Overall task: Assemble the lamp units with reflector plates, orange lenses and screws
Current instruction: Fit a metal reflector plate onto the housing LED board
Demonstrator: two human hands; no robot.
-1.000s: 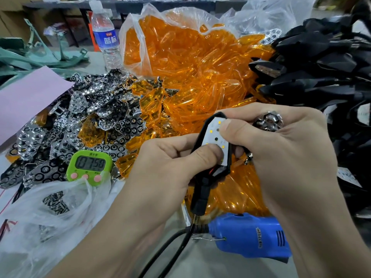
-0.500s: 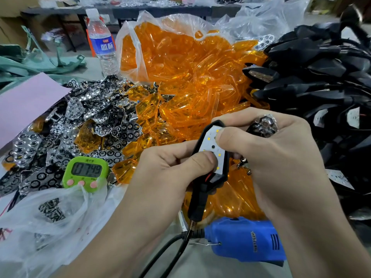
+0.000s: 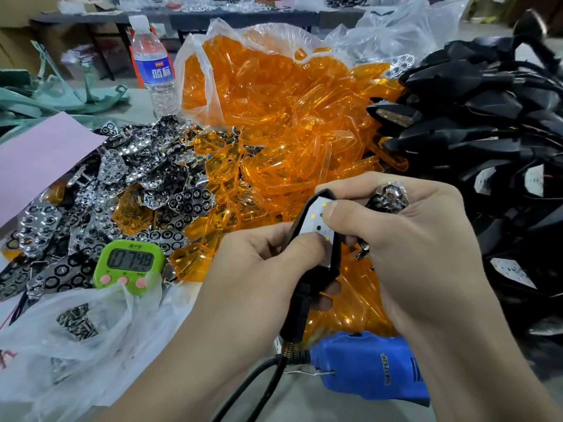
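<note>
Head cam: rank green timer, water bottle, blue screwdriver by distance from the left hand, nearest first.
From the left hand:
1. Blue screwdriver, just below and right of it, at the table's near edge.
2. Green timer, to its left beside the reflector plates.
3. Water bottle, far back left, upright behind the piles.

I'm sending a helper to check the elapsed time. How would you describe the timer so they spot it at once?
Start at the big clear bag of orange lenses and come down to the pile of shiny reflector plates on its left. At that pile's near edge, just above the crumpled clear bag of screws, lies the timer. It is the only lime-green thing there, with a grey digit display and three pink buttons.
</note>
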